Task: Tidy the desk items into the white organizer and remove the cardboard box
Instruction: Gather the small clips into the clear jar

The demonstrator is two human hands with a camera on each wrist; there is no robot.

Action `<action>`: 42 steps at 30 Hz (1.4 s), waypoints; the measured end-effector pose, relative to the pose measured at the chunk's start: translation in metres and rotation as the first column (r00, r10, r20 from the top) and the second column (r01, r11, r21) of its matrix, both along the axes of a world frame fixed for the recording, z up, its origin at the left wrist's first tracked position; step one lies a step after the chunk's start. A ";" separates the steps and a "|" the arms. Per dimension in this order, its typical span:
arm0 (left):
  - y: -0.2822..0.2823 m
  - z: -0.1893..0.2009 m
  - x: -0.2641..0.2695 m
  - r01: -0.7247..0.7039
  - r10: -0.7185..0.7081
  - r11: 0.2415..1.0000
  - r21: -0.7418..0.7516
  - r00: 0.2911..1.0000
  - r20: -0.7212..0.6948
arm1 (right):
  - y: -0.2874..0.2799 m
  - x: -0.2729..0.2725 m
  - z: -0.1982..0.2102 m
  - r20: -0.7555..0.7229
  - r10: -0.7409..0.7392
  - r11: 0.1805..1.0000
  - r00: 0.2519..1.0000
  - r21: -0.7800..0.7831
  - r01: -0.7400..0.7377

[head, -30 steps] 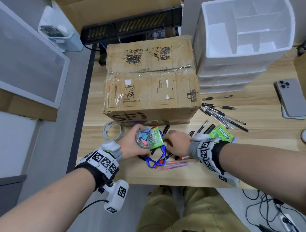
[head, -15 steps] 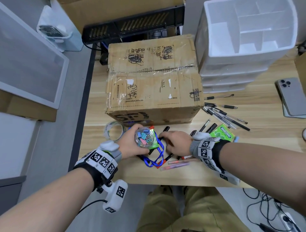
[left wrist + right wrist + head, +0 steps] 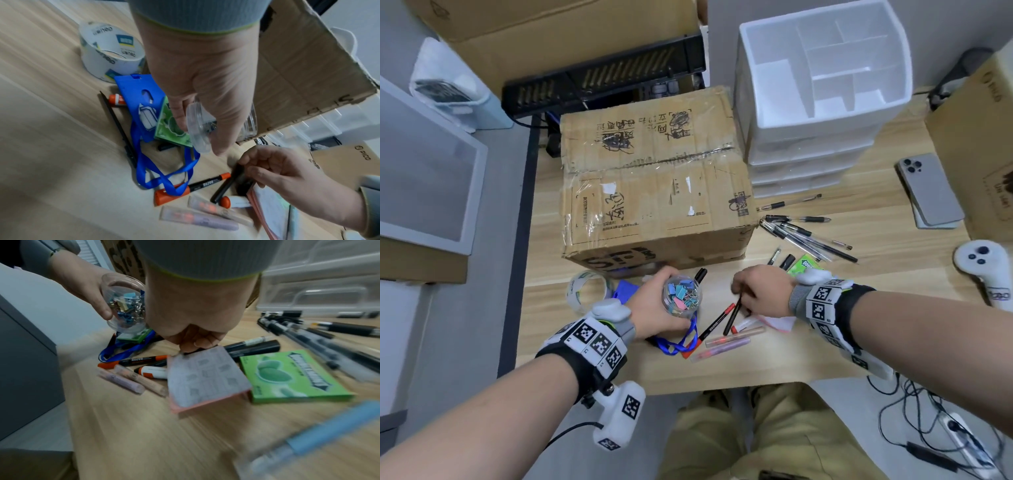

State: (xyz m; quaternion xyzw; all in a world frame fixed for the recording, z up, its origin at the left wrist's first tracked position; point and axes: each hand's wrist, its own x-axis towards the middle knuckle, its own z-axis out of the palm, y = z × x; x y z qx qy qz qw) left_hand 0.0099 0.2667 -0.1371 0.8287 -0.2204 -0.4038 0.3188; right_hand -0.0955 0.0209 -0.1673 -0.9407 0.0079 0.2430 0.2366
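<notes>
My left hand (image 3: 666, 320) holds a clear jar of coloured binder clips (image 3: 681, 297) just above the desk, in front of the taped cardboard box (image 3: 654, 192). Under the jar (image 3: 199, 129) lie a green gum box (image 3: 172, 128) and a blue badge holder with lanyard (image 3: 141, 105). My right hand (image 3: 739, 291) pinches the upper end of a black marker (image 3: 732, 315) whose lower end rests on the desk. The white organizer (image 3: 822, 68) stands at the back right, its top compartments bare.
A tape roll (image 3: 589, 291) sits left of the jar. An orange-capped marker (image 3: 191, 186), highlighters (image 3: 722, 346), a pink sticky pad (image 3: 203, 376), a second gum box (image 3: 287, 376) and several black pens (image 3: 808, 236) litter the desk. A phone (image 3: 928, 188) and a controller (image 3: 983, 270) lie right.
My left hand has lifted the jar off the green gum box. My right hand has drawn away to the right and taken hold of the black marker.
</notes>
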 end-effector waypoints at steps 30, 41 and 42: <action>-0.090 0.007 -0.028 0.192 -0.194 0.980 -0.045 0.980 -0.053 | -0.076 -0.061 0.005 0.040 -0.335 0.931 0.941 0.166 0.325; -0.109 0.013 -0.037 0.105 -0.116 0.987 -0.118 0.989 -0.094 | -0.032 -0.030 0.018 -0.818 -0.252 0.262 0.516 0.456 0.851; -0.109 0.014 -0.037 0.101 -0.112 0.988 -0.117 0.989 -0.096 | -0.031 -0.030 0.018 -0.843 -0.222 0.218 0.490 0.447 0.868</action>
